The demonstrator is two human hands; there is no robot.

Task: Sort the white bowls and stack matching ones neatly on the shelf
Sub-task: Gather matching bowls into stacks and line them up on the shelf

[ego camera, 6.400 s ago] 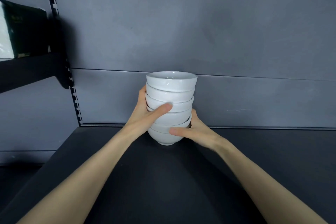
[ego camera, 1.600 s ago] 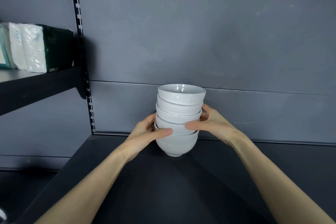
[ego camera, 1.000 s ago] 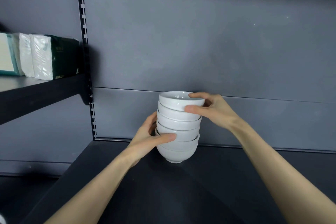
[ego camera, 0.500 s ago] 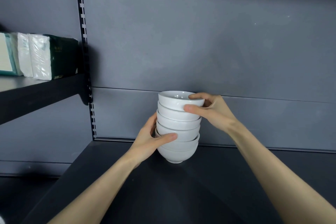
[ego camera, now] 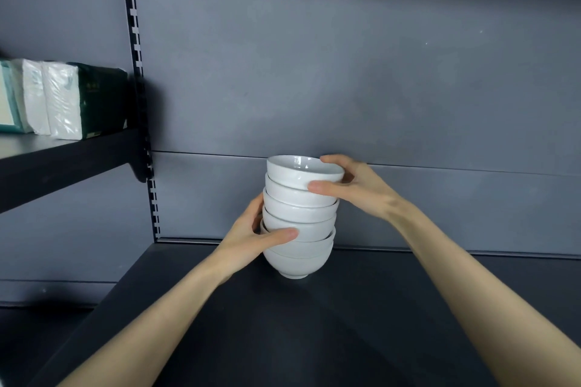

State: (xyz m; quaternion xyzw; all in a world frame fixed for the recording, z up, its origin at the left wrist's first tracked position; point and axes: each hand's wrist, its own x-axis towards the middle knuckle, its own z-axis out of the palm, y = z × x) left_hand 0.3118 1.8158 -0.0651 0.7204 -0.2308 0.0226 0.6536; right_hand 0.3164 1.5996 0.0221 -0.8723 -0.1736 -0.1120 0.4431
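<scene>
A stack of several white bowls (ego camera: 298, 217) stands on the dark shelf (ego camera: 361, 324), close to the grey back panel. My left hand (ego camera: 251, 239) wraps the lower bowls from the left, thumb across the front. My right hand (ego camera: 355, 187) grips the top bowl (ego camera: 303, 170) from the right, thumb on its front wall and fingers behind its rim. The stack leans slightly, with the upper bowls offset from the lower ones.
A second dark shelf (ego camera: 63, 163) juts out at the upper left and carries wrapped tissue packs (ego camera: 63, 100). A slotted upright rail (ego camera: 141, 104) runs down the left of the back panel. The grey back panel (ego camera: 345, 72) stands right behind the stack.
My right hand rose from the stack's middle to the top bowl and holds it there. My left hand has stayed on the lower bowls. The view has shifted slightly.
</scene>
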